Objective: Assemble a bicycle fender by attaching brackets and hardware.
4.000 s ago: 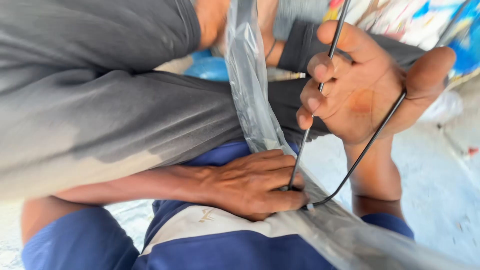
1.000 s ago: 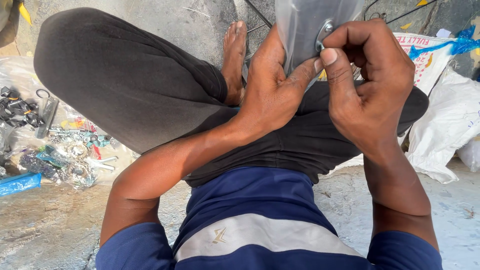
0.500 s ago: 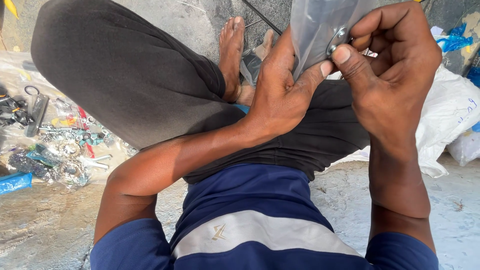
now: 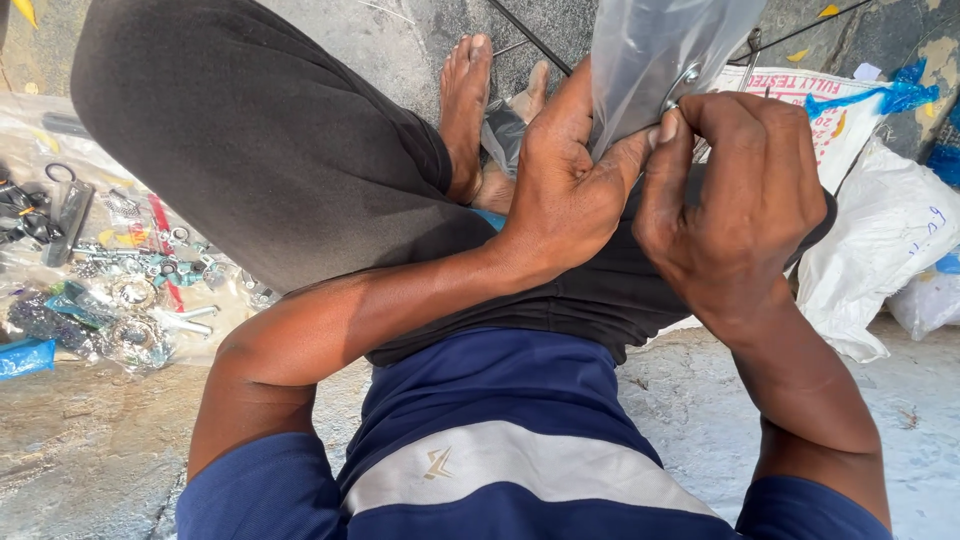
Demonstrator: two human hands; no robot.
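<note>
While the view's drifted right, both hands stay pinched on it — left hand [image 4: 560,190] gripping the plastic-wrapped metal strip [image 4: 650,50], right hand [image 4: 740,190] squeezing its small fastener [image 4: 682,80] — work's unchanged

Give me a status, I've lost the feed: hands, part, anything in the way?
Left hand grips grey strip. Right hand pinches small metal fitting on it. Nothing blocking.

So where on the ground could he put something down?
Bare concrete lies at lower left, below the plastic sheet crowded with small metal parts, and at lower right, under the white sacks. The lap is busy: both hands grip a grey bag.
</note>
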